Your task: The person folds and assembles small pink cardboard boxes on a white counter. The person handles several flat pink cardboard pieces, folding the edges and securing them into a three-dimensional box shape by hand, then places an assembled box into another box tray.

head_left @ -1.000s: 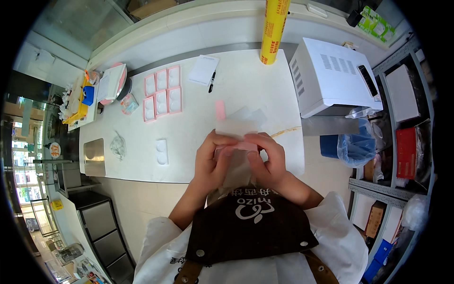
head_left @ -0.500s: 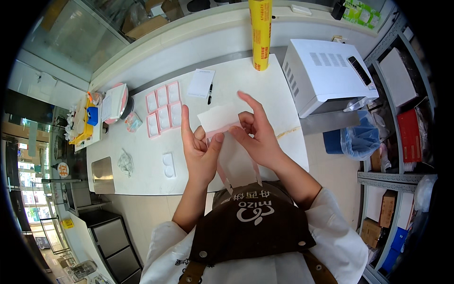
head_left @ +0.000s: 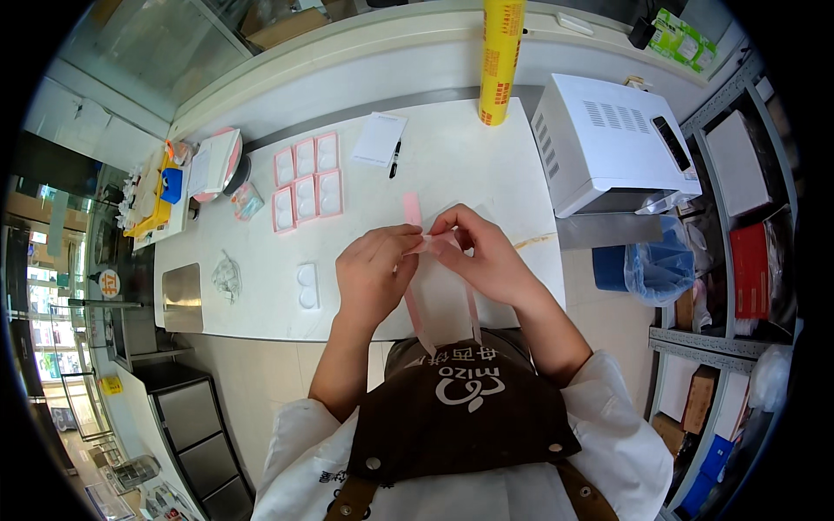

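Note:
Between my hands is a pink-and-white folding carton (head_left: 412, 209), partly folded, with pink side strips running down toward my apron. My left hand (head_left: 372, 271) is closed on its far edge, fingers bent over the pink card. From the other side my right hand (head_left: 491, 265) pinches the same edge, thumb and fingertips pressed together close to the left fingertips. A pink flap stands out beyond the left fingers. The hands hide part of the fold. To the left lies a white tray insert (head_left: 307, 286) with two round hollows.
Several pink boxes with white inserts (head_left: 306, 182) stand in rows at back left. Beyond are a paper pad (head_left: 379, 139), a black pen (head_left: 395, 160) and an upright yellow roll (head_left: 501, 65). A white microwave (head_left: 608, 139) is at right, crumpled clear plastic (head_left: 226, 276) at left.
My outstretched index fingers have bent in and my hands have come together at the carton's far edge. The white flap has folded out of sight; a pink flap now shows.

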